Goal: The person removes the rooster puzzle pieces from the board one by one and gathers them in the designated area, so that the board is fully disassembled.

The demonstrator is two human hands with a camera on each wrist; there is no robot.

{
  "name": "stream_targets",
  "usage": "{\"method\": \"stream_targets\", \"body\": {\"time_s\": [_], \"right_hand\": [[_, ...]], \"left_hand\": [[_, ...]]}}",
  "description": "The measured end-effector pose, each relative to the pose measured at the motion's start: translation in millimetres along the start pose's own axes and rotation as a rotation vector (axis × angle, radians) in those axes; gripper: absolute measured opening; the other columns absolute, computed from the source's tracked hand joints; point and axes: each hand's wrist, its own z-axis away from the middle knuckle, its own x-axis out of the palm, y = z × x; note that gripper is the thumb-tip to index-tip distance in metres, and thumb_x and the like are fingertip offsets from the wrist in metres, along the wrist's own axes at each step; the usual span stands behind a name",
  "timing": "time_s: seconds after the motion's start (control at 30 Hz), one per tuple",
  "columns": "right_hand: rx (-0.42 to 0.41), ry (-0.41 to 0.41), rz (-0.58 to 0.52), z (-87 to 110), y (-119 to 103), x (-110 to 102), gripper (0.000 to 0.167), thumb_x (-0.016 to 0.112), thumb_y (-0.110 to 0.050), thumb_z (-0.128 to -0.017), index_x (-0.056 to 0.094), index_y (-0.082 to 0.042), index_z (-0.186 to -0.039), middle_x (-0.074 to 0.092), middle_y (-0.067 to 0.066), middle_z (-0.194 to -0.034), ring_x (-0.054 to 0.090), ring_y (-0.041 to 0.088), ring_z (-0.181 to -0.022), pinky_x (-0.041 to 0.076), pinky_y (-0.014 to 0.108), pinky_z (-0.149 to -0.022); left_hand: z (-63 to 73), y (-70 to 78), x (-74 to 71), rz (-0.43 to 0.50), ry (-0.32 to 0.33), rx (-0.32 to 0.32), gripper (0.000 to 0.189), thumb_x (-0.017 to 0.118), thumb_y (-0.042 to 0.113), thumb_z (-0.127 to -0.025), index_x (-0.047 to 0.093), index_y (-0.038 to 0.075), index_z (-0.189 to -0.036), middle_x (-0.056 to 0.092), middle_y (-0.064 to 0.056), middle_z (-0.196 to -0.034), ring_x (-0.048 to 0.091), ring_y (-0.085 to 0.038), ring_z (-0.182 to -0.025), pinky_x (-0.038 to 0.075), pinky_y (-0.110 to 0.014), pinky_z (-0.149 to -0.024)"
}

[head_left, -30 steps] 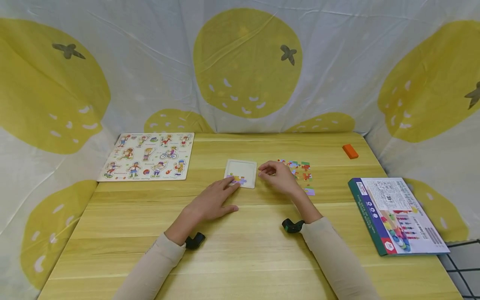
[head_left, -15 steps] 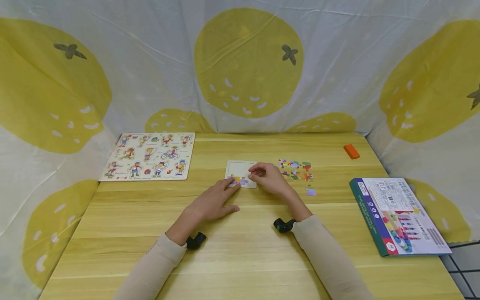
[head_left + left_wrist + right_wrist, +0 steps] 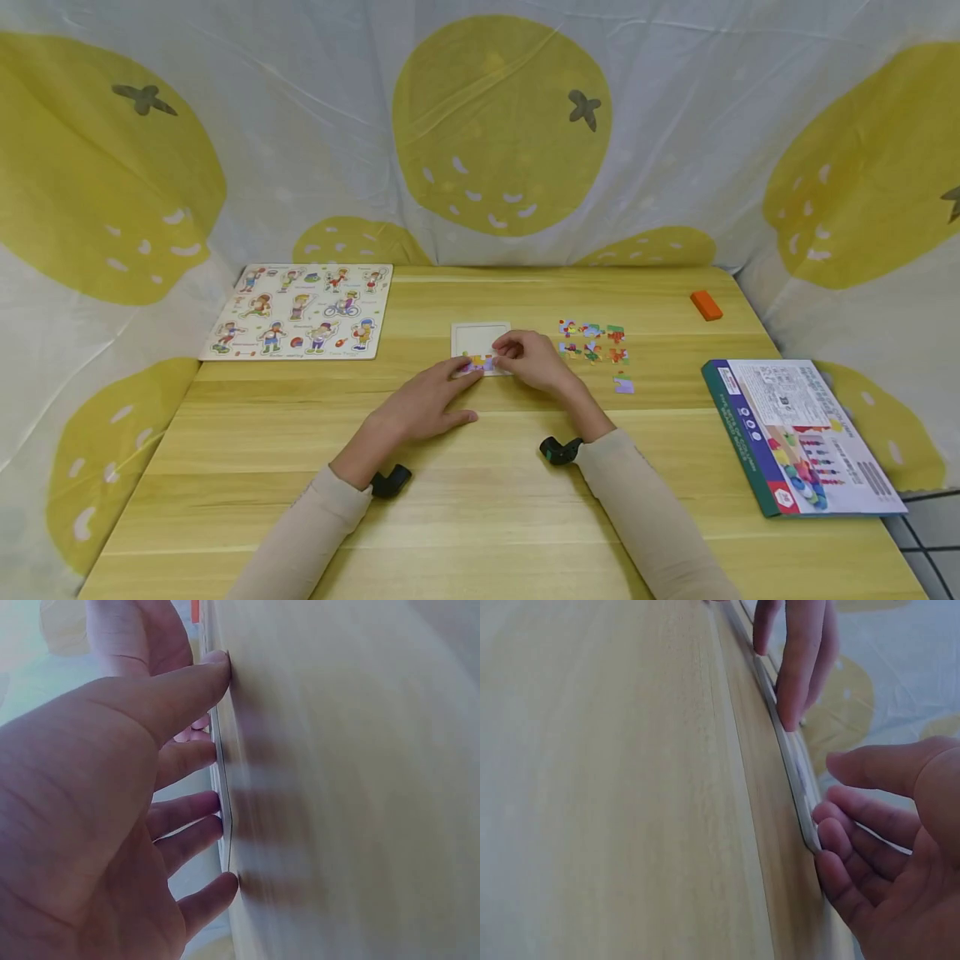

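Observation:
A small white puzzle tray lies mid-table, with several joined purple and yellow puzzle pieces along its near edge. My left hand rests its extended fingertips on the near-left part of the tray, its thumb spread on the table. In the left wrist view the left fingers line the tray's edge. My right hand is at the tray's near-right corner, fingers bent. In the right wrist view its thumb stands apart from the fingers; any piece under the fingertips is hidden.
Loose puzzle pieces lie in rows right of the tray, with a single purple piece below them. An illustrated board is at back left. An orange block and a flat box lie on the right.
My right hand has moved left from beside the loose pieces onto the tray's right side, then lower toward its near corner. The left hand has stayed in place.

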Motion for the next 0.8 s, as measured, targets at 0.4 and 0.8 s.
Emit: {"method": "stream_targets", "body": {"time_s": [0.4,0.8], "right_hand": [[0.005,0.008,0.049,2.4,0.6,4.5,0.028,0.076,-0.019,-0.094,0.074,-0.007,-0.120,0.069,0.006,-0.109,0.062,0.020,-0.097,0.054,0.035,-0.088],[-0.027,0.019,0.067,4.7,-1.3,7.2,0.030,0.079,-0.018,-0.092,0.076,-0.008,-0.120,0.068,0.006,-0.109,0.059,0.020,-0.096,0.051,0.035,-0.087]], "left_hand": [[-0.3,1.8,-1.8,-0.013,0.000,-0.015,0.069,0.063,0.050,-0.100,0.045,0.016,-0.158,0.037,-0.016,-0.165,0.041,-0.037,-0.149,0.038,-0.053,-0.121],[4.1,-0.2,-7.2,0.027,-0.064,-0.026,0.079,0.065,0.055,-0.097,0.038,0.016,-0.161,0.029,-0.012,-0.170,0.036,-0.035,-0.153,0.037,-0.053,-0.121]]}}
